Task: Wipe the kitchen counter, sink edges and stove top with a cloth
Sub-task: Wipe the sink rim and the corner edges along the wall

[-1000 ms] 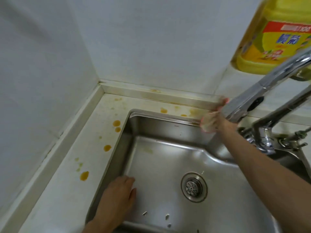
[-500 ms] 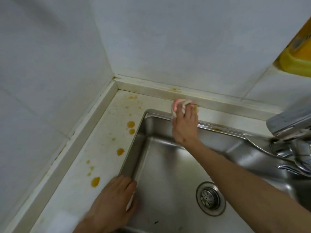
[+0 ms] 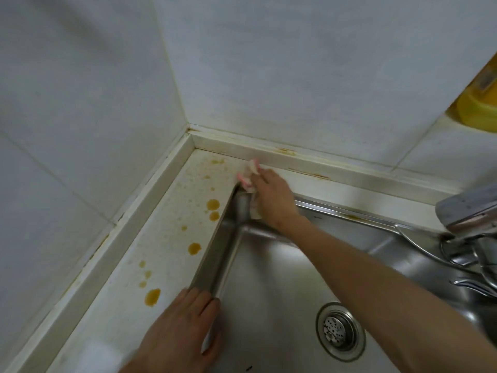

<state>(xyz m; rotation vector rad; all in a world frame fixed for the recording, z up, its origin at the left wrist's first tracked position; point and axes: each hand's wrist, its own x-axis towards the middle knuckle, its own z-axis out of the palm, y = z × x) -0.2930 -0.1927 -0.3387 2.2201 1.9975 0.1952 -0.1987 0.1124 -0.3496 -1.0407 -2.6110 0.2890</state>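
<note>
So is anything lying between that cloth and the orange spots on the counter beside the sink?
Nothing visible. The right hand presses the cloth at the sink's back left corner, and bare counter runs from there to the orange spots. The left hand rests on the sink rim, nearer the camera.

One view only, my head camera, so nothing is shared with a second view. It looks forward and steeply down into the back-left corner where two tiled walls (image 3: 269,63) meet. Wide-angle: straight edges bow toward the frame borders. Close range; both forearms enter from the bottom and right edges. The tabletop (image 3: 172,232) runs diagonally up the left, the sink (image 3: 269,278) fills the lower right, its drain (image 3: 340,331) near the bottom. The tap (image 3: 468,208) is cut off by the right edge, and a yellow bottle (image 3: 478,111) shows only partly at upper right.
</note>
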